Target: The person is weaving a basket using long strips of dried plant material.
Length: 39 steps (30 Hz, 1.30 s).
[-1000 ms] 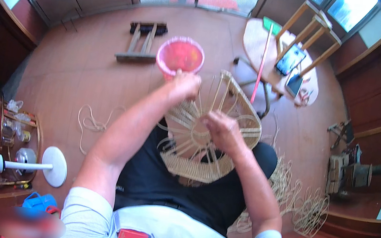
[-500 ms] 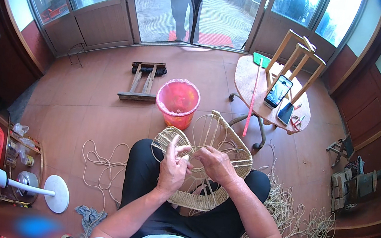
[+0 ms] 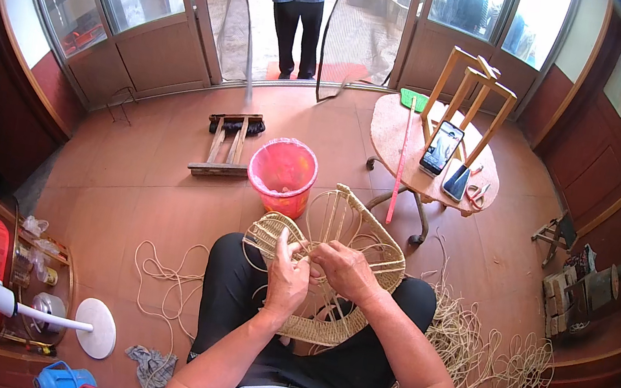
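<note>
Across my lap rests a half-woven piece (image 3: 327, 331) of tan cord, with a wound rim and bare spokes in its middle. A small, densely woven section (image 3: 271, 232) forms its upper left. My left hand (image 3: 288, 278) pinches at the inner edge of this section, index finger pointing up. Close beside it, my right hand (image 3: 347, 271) has its fingers pressed together on a thin tan cord. The fingertips of both hands nearly meet, and the exact crossing of the strands there is hidden. Loops of cord (image 3: 328, 208) stand out above my knuckles.
A red bucket (image 3: 282, 170) stands just beyond the weaving, with a wooden stool (image 3: 230, 147) lying behind it. A round table (image 3: 389, 145) holds phones, pliers and a wooden frame. Heaps of loose cord (image 3: 456, 341) lie at right. A fan (image 3: 32, 312) lies at left. Someone stands in the doorway.
The person at the door has parted the mesh curtain and now stands in the opening. My hands have drawn closer together at the weaving. The whole view has shifted slightly.
</note>
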Each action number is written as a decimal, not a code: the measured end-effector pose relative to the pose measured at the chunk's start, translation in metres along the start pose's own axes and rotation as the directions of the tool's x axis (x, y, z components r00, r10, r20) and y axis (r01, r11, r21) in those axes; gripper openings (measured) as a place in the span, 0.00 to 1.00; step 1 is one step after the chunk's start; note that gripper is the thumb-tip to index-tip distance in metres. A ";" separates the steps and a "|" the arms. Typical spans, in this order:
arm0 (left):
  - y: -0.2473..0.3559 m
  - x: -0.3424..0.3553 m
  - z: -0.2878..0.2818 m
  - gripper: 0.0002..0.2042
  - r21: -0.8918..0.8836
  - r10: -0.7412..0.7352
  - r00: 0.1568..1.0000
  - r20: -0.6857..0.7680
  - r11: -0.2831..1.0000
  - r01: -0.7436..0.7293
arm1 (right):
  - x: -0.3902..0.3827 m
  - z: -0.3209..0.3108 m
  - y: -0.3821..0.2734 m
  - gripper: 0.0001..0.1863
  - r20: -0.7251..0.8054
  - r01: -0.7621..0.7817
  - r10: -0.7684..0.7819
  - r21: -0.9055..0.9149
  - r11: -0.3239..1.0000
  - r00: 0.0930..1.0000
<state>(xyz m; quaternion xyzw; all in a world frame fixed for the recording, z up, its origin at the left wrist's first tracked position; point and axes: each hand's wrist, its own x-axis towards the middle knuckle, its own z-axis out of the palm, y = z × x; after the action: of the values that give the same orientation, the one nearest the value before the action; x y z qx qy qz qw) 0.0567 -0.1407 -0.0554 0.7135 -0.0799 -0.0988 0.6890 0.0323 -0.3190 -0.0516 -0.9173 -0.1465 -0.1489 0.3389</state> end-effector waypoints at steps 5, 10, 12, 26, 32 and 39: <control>0.010 0.007 0.000 0.42 0.130 -0.046 0.998 -0.042 0.990 0.051 | -0.002 0.001 0.004 0.08 -0.022 0.003 -0.002 0.012 1.000 1.000; -0.017 0.008 0.000 0.46 0.431 0.176 0.982 -0.070 0.893 -0.129 | 0.002 0.001 0.000 0.08 -0.030 0.006 -0.005 0.028 1.000 1.000; -0.014 0.005 0.003 0.47 0.479 0.195 0.979 -0.065 0.866 -0.141 | 0.001 0.001 0.002 0.08 -0.020 0.005 -0.004 0.023 1.000 1.000; -0.013 0.008 0.005 0.37 0.732 0.492 0.863 0.115 0.546 -0.408 | 0.005 -0.004 -0.009 0.07 -0.073 -0.030 0.033 0.033 0.999 0.997; 0.022 0.044 0.000 0.35 0.712 0.645 0.697 0.315 0.325 -0.622 | 0.017 -0.010 -0.026 0.08 -0.271 -0.158 0.166 0.050 0.986 0.948; 0.029 0.053 -0.015 0.30 0.580 0.635 0.453 0.625 0.011 -0.815 | -0.003 0.025 -0.071 0.06 -0.514 -0.341 0.454 0.302 0.890 0.728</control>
<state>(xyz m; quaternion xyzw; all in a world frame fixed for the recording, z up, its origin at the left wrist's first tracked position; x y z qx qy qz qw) 0.1122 -0.1400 -0.0279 0.7829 -0.5351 0.2564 0.1869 0.0080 -0.2516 -0.0297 -0.8036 0.1492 -0.3258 0.4752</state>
